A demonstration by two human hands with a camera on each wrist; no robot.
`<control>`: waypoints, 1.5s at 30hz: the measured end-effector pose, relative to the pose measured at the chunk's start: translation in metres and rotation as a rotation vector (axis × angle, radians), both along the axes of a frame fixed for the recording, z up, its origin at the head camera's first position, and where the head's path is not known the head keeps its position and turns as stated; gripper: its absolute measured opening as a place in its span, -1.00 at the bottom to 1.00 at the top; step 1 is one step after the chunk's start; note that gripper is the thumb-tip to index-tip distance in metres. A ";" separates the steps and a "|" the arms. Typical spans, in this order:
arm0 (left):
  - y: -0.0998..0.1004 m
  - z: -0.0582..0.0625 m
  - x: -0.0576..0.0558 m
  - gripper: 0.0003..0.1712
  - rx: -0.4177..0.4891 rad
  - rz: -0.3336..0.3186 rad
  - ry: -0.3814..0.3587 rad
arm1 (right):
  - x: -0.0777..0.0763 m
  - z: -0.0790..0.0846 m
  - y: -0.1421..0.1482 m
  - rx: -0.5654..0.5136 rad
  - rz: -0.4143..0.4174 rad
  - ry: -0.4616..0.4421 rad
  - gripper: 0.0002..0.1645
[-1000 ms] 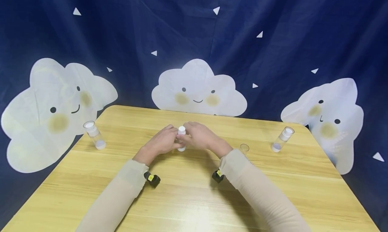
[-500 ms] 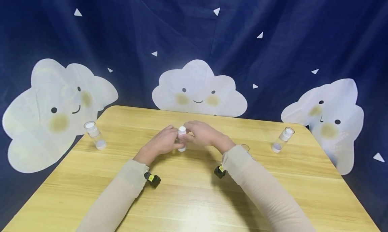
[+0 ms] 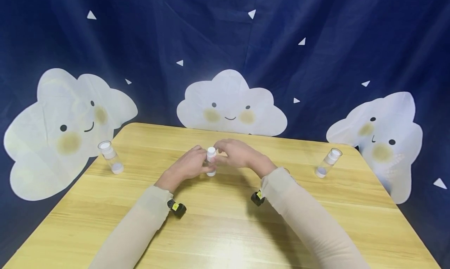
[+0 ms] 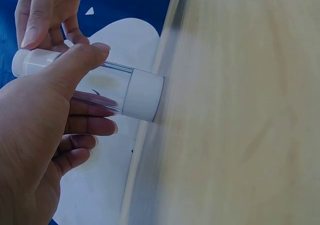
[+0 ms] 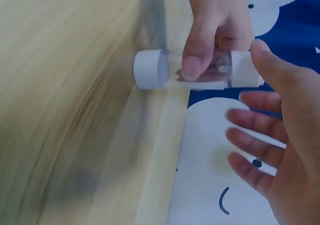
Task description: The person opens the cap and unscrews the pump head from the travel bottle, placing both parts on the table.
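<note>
- The clear plastic cylindrical bottle with a white base and white collar [image 4: 102, 84] is positioned between the two hands, at mid-width of the pale wood-grain counter [image 3: 214, 210], towards its far edge.
- The left hand [image 3: 188, 163] is clamped around the clear body, thumb on one face and index finger behind.
- The right hand [image 3: 239, 154] is held at the collar with its fingers spread apart; only the thumb is brought close to it. Whether contact is made by that thumb cannot be confirmed from the blurred wrist views.
- For steady work at the top, the body should be held upright by the left hand, low enough for the collar to be left accessible.
- Any turning force should be applied evenly about the collar, with thumb and fingers opposed; one-sided pressure could cause tipping. Squeezing of the clear wall should be kept light.
- The far edge is close behind the hands; withdrawal is better made towards the wearer, where bare surface is offered between the forearms.
- Sideways swings should be limited: a similar clear bottle is stood near the left edge [image 3: 110, 157], another near the right edge [image 3: 328, 163].
- The thin transparent round-rimmed piece [image 3: 287, 170], mostly hidden behind the right sleeve [image 3: 309, 218], should be cleared when that forearm is moved.
</note>
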State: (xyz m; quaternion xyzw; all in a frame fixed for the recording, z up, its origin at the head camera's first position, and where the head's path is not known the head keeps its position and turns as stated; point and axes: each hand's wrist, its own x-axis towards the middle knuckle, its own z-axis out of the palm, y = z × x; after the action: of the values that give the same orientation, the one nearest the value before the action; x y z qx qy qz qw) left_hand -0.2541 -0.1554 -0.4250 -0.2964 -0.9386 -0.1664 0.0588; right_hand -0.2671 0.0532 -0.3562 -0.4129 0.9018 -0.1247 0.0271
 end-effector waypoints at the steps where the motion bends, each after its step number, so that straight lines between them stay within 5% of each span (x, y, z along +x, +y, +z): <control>1: 0.000 0.000 0.000 -0.64 0.003 0.004 -0.003 | 0.002 0.000 0.000 0.003 -0.023 0.009 -0.44; 9: -0.001 0.002 0.001 -0.65 0.019 0.032 -0.028 | 0.018 -0.004 -0.010 0.064 -0.185 0.161 -0.39; 19: -0.002 0.001 0.000 -0.68 -0.008 -0.030 0.012 | 0.026 -0.012 -0.025 0.077 -0.297 0.163 -0.27; 29: -0.002 0.003 0.001 -0.61 0.013 -0.020 -0.003 | 0.024 -0.019 -0.028 0.032 -0.262 0.179 -0.33; 45: 0.000 0.002 0.000 -0.72 0.027 0.032 -0.061 | 0.015 -0.014 -0.015 -0.058 -0.119 0.000 -0.53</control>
State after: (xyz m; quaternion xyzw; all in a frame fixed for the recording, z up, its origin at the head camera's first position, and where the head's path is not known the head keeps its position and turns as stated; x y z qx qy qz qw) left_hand -0.2544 -0.1549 -0.4232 -0.2750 -0.9423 -0.1871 0.0366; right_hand -0.2518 0.0381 -0.3698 -0.3591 0.9207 -0.1523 0.0076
